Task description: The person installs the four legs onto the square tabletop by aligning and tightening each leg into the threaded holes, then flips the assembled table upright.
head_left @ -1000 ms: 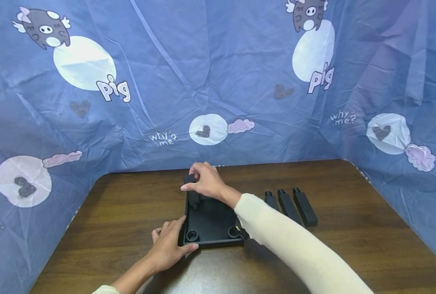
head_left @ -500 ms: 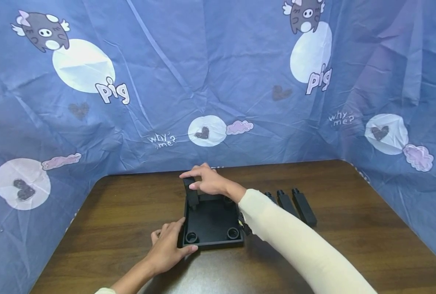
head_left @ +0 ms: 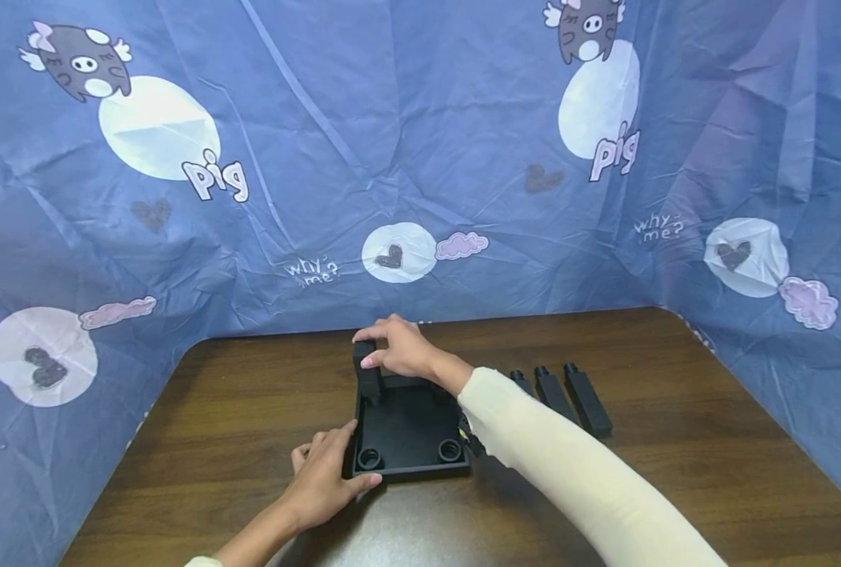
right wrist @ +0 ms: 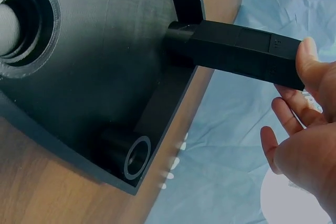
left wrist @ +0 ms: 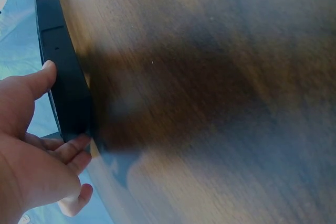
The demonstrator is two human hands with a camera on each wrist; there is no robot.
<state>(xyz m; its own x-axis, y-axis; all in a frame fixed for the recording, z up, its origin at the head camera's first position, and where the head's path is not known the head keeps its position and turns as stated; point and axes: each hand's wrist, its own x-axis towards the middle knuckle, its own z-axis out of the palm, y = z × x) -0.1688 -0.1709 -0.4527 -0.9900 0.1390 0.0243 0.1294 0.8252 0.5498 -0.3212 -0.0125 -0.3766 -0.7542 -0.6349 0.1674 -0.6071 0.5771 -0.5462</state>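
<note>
Head: right hand [head_left: 406, 349] pinches the top of a black square-section plastic leg [head_left: 368, 383], standing at far-left corner of black square plastic tray [head_left: 409, 431]. Left wrist: left hand [left wrist: 31, 163], thumb and fingers spread, touches tray's near-left corner. Right wrist: leg's end meets round black socket [right wrist: 177, 40]; seating depth unclear.

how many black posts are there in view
4: one post in the right hand at the far left corner of the tray; three on the table to the tray's right: left post, middle post, right post. The sleeve may hide more.
</note>
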